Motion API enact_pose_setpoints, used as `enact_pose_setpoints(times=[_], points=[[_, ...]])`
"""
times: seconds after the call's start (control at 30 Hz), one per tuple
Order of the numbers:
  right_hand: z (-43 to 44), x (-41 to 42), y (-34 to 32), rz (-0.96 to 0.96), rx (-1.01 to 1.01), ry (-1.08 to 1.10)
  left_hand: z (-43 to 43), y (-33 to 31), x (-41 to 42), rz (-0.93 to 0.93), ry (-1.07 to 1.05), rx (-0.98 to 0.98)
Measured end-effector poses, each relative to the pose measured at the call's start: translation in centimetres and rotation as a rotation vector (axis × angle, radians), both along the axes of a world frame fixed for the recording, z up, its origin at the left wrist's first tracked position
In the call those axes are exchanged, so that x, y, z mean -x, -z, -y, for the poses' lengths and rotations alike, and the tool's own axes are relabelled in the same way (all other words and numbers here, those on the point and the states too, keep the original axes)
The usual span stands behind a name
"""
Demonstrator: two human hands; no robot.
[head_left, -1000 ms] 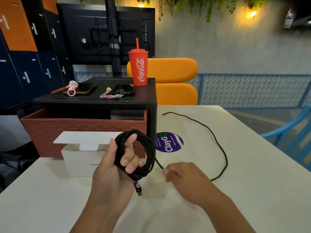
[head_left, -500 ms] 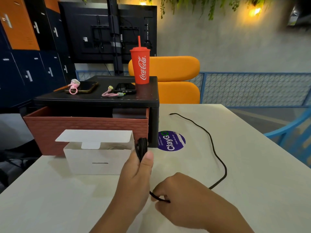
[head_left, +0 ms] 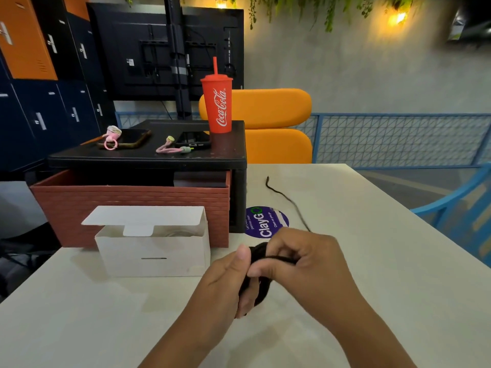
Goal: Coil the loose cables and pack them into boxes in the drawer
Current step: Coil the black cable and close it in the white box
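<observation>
**Checker:** Entry one: your hands?

**Recorder:** Your left hand [head_left: 225, 284] grips the black cable coil [head_left: 263, 290], thumb upright along its near edge and fingers curled round the far side. Your right hand [head_left: 303, 258] has its fingers curled and pinches a strand of the same cable across the top of the coil. The two hands meet over the coil.

**Checker:** Entry two: where is the cable?

**Recorder:** The coil is between your hands, over the white table [head_left: 79, 314], just right of the white box [head_left: 159, 265]. The loose tail [head_left: 281, 193] runs from behind your right hand away across the table. It passes the purple sticker [head_left: 265, 221], and its end lies near the right side of the black stand [head_left: 148, 159]. The tail is blurred.

**Checker:** Entry three: box and drawer?

**Recorder:** The box has its lid flap open and tilted back. It stands just in front of the brick-red drawer [head_left: 132, 208], which is pulled out from under the stand. You cannot tell what is inside the box.

**Checker:** Entry four: the rest?

**Recorder:** On the stand are a red cup [head_left: 218, 102] with a straw, two phones [head_left: 192, 139] and two pink loops [head_left: 170, 149]. An orange chair [head_left: 268, 110] is behind it.
</observation>
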State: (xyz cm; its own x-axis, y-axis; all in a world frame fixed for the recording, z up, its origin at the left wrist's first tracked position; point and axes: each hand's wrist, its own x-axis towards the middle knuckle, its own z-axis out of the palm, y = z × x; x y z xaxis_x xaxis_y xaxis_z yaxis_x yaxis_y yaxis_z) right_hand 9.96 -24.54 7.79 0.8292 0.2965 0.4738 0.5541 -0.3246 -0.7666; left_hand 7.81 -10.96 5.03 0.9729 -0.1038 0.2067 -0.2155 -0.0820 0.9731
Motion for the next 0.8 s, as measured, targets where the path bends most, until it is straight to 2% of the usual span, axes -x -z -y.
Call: enact_pose_setpoints(times=[0.1, 0.23, 0.37, 0.6, 0.8], points=[[0.2, -0.6, 0.6, 0.045, -0.042, 0.107, -0.2, -0.5, 0.2, -0.031, 0.048, 0.033], [0.0, -1.3, 1.4, 0.204, 0.101, 0.11, -0.6, -0.7, 0.3, -0.079, 0.092, 0.172], [-0.7, -1.3, 1.8, 0.123, 0.037, -0.063, -0.7, -1.0, 0.5, -0.144, 0.076, 0.237], [-0.9, -1.6, 2.1, 0.066, -0.07, -0.096, -0.4, -1.3, 0.6, -0.201, 0.038, 0.299], [0.7, -2.5, 2.1, -0.018, -0.093, 0.068, -1.6, -1.9, 0.3, -0.19, -0.065, 0.491]])
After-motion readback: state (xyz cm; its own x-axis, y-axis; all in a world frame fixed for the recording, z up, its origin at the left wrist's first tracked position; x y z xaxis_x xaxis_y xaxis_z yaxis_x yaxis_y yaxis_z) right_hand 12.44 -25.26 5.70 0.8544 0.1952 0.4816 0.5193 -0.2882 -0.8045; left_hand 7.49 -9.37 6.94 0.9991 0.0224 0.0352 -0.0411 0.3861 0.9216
